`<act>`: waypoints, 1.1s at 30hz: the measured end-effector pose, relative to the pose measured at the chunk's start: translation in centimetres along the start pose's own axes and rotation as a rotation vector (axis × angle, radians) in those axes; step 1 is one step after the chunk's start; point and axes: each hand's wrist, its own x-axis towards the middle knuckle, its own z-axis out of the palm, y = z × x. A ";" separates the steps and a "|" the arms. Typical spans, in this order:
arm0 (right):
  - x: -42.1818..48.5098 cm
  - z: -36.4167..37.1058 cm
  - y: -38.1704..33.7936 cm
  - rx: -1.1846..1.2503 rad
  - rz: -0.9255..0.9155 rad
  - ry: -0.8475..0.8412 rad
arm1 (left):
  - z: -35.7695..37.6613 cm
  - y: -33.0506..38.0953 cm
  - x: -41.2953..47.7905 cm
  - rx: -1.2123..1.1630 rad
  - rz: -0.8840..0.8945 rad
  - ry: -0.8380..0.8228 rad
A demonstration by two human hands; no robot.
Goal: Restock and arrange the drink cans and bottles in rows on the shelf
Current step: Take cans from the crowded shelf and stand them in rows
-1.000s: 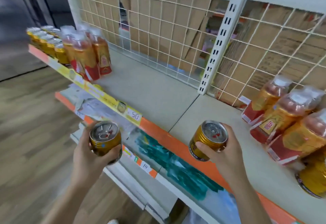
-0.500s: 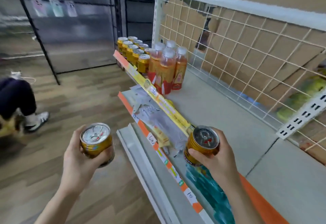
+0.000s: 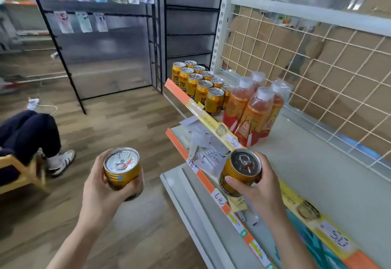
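The left hand [image 3: 99, 186] grips a gold can [image 3: 122, 170] over the floor. The right hand [image 3: 259, 186] grips another can [image 3: 240, 172] (pull-tab up) at the shelf [image 3: 306, 163] edge.

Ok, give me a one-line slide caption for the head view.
Left hand holds the left can, right hand the right can, near the shelf with rows of cans and bottles.

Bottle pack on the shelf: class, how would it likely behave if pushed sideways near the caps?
The bottle pack looks full of orange drink, so probably heavy. Clear wrap seems to bind it, so it would likely move as one block. Tall and pushed high, it might tip rather than slide.
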 end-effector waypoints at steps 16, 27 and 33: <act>18.5 9.9 2.6 -0.008 -0.038 0.028 | 1.1 -7.2 20.6 -0.002 0.042 -0.037; 30.9 11.9 0.2 -0.099 -0.108 0.186 | 8.0 -7.0 36.2 -0.120 0.150 -0.186; 36.4 12.5 -0.4 -0.135 -0.121 0.292 | 12.4 -5.5 43.9 -0.239 0.217 -0.359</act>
